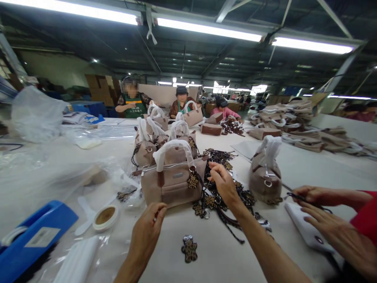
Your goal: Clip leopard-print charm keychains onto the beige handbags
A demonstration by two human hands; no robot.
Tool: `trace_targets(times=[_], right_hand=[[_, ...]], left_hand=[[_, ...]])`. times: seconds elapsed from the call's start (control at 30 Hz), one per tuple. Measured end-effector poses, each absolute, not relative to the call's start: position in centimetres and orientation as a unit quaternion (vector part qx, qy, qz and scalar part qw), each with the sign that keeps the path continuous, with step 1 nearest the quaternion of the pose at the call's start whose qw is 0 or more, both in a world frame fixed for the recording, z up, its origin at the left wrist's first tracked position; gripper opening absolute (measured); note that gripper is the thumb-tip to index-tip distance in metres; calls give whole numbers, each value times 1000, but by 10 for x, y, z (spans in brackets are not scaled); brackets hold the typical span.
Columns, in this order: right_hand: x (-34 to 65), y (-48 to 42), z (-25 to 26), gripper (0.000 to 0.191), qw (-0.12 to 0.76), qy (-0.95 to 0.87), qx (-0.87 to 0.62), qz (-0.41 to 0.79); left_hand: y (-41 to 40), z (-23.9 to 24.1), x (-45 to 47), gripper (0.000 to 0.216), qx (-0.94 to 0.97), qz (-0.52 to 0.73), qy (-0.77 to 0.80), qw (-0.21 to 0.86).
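A beige handbag (173, 182) with white-wrapped handles stands in front of me on the white table (212, 251). My left hand (147, 232) has its fingers pinched together at the bag's lower front edge. My right hand (224, 182) is pinched on a thin cord rising from a pile of leopard-print charms and dark cords (216, 200) beside the bag. One leopard-print bear charm (190, 248) lies alone on the table between my arms.
A co-worker's hands (324, 214) in a red sleeve work at the right beside another bag (265, 177). A tape roll (105, 217) and a blue dispenser (32, 236) sit at left among plastic wrap. More bags and seated workers fill the far table.
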State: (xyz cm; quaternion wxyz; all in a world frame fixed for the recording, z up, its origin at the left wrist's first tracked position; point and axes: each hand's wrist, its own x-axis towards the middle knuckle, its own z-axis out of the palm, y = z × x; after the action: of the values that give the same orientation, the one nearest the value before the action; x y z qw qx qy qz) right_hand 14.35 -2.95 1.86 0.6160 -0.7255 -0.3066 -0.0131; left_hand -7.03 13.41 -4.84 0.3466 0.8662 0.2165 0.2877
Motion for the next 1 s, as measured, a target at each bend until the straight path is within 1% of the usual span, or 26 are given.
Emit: trace_targets(times=[0.07, 0.13, 0.27, 0.4, 0.53, 0.6, 0.73, 0.83, 0.87, 0.93, 1.0], right_hand=[[178, -14, 27, 14, 504, -359, -783, -64], [203, -1, 31, 12, 444, -388, -805, -58], [220, 10, 28, 12, 401, -402, -823, -15], [202, -5, 19, 12, 381, -388, -839, -3], [164, -32, 14, 17, 392, -358, -847, 5], [143, -43, 13, 19, 411, -343, -845, 15], [110, -52, 14, 21, 443, -343, -827, 48], [98, -54, 14, 20, 466, -343, -811, 88], [97, -55, 15, 20, 461, -350, -811, 93], [96, -59, 19, 20, 418, -376, -826, 47], [94, -66, 28, 19, 358, -401, -840, -70]], left_hand=[[147, -57, -71, 26, 872, 300, 233, 308], [156, -65, -68, 25, 878, 304, 234, 287], [168, -76, -58, 23, 883, 309, 219, 277], [186, -84, -47, 24, 888, 296, 203, 286], [190, -80, -40, 36, 884, 296, 198, 303], [179, -70, -37, 37, 877, 311, 200, 307], [145, -40, -23, 30, 859, 336, 194, 333], [130, -23, -11, 28, 855, 365, 208, 303], [127, -19, -8, 26, 859, 370, 212, 283], [125, -14, -4, 19, 869, 370, 214, 251], [124, -10, -4, 11, 872, 364, 220, 242]])
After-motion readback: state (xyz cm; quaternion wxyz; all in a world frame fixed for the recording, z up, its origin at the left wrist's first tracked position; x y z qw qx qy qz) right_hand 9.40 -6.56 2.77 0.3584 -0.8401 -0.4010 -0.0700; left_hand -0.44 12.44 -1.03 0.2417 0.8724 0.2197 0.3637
